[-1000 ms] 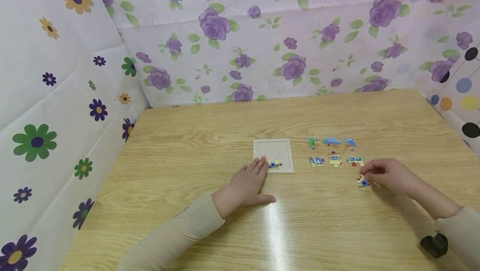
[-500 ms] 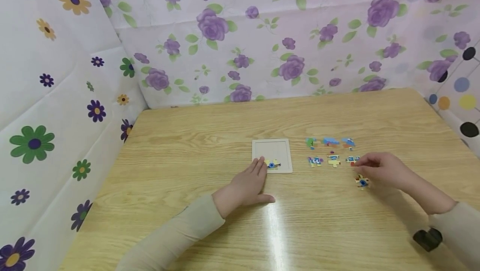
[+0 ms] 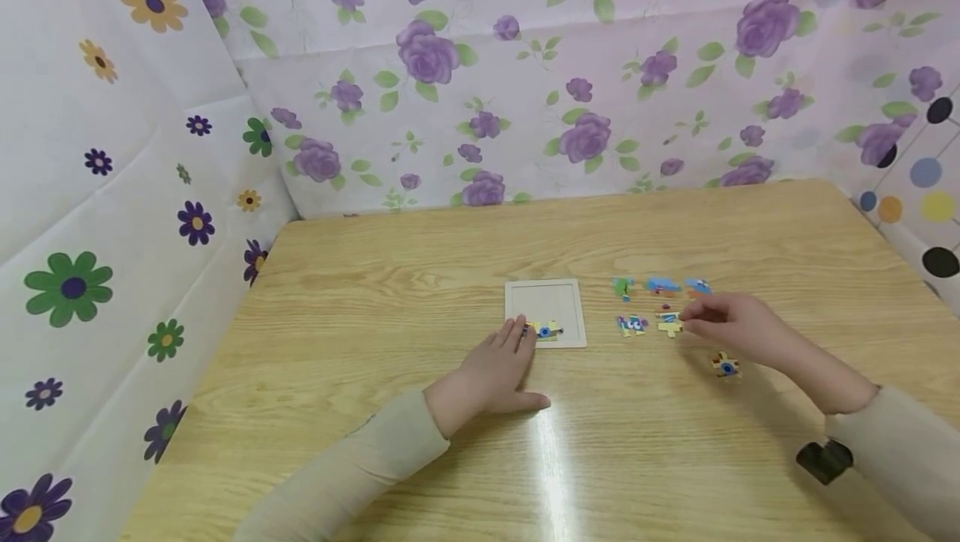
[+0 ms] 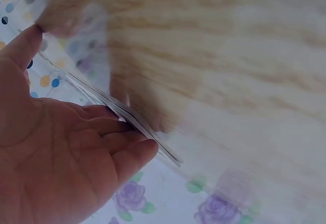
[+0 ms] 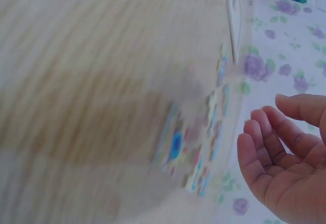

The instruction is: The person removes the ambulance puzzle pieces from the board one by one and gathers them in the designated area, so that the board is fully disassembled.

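In the head view my left hand [image 3: 491,367] lies flat, its straight fingertips on the lower left of a square white puzzle tray [image 3: 582,317]. Inside the tray, along its bottom, is a yellow puzzle piece with a blue wheel [image 3: 545,331], partly under the fingers. My right hand [image 3: 738,327] hovers over the right end of the lower row of loose pieces, fingers loosely curved. In the right wrist view nothing shows between thumb and fingers. Beside its fingertips is a yellow puzzle piece [image 3: 670,325]; a wheel piece [image 3: 726,365] lies below the hand.
On the wooden table [image 3: 375,275], a piece with eyes [image 3: 632,324] lies in the lower row. Behind it are a green piece [image 3: 622,288] and two blue ones, a middle piece [image 3: 663,284] and a right piece [image 3: 697,284]. Flowered cloth [image 3: 345,108] hangs behind.
My right hand has moved left and slightly away from me, off the wheel piece, which stays on the table. The left hand has kept its place on the tray.
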A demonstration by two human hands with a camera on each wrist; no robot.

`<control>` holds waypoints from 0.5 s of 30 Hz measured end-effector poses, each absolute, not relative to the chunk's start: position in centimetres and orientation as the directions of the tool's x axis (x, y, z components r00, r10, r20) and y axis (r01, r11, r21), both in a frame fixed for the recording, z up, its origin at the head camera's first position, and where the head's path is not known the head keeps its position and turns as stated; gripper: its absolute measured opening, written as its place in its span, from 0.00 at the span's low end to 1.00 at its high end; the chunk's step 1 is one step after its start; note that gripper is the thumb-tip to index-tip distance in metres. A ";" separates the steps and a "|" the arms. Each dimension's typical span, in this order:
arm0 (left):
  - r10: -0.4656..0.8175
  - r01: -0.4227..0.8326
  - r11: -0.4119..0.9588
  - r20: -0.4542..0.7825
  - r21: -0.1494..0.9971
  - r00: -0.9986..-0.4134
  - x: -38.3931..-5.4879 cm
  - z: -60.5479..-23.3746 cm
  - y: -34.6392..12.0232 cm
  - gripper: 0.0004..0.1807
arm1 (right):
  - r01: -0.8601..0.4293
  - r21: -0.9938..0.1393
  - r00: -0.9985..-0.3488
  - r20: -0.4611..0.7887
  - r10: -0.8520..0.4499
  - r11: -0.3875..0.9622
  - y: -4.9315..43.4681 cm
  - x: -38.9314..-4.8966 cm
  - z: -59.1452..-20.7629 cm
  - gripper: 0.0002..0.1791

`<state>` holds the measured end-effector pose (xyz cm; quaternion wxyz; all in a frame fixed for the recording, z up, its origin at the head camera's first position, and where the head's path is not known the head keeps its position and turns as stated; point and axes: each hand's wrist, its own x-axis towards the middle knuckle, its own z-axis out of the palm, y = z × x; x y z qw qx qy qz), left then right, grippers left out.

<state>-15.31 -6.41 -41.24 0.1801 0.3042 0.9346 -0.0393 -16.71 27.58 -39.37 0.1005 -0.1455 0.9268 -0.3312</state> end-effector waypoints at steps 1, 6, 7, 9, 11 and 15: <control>0.556 0.584 0.811 -0.358 0.035 -0.750 -15.3 -41.2 -6.4 0.54 | -0.206 -0.647 -0.936 -0.088 -0.340 0.734 27.3 -16.8 -39.3 0.14; 0.555 0.580 0.814 -0.357 0.046 -0.751 -15.4 -41.3 -6.5 0.54 | -0.235 -0.669 -0.930 -0.056 -0.363 0.705 25.8 -17.3 -38.7 0.13; 0.555 0.577 0.815 -0.355 0.050 -0.752 -15.4 -41.3 -6.6 0.54 | -0.242 -0.670 -0.929 -0.048 -0.367 0.702 25.5 -17.4 -38.7 0.13; 0.551 0.570 0.819 -0.358 0.061 -0.754 -15.4 -41.3 -6.6 0.54 | -0.259 -0.673 -0.926 -0.032 -0.377 0.693 24.8 -17.6 -38.6 0.13; 0.549 0.567 0.821 -0.362 0.066 -0.754 -15.5 -41.4 -6.6 0.54 | -0.275 -0.683 -0.919 -0.020 -0.394 0.677 24.0 -17.9 -38.6 0.13; 0.546 0.567 0.822 -0.365 0.058 -0.754 -15.5 -41.5 -6.7 0.54 | -0.283 -0.705 -0.908 -0.021 -0.418 0.651 22.6 -18.6 -38.7 0.13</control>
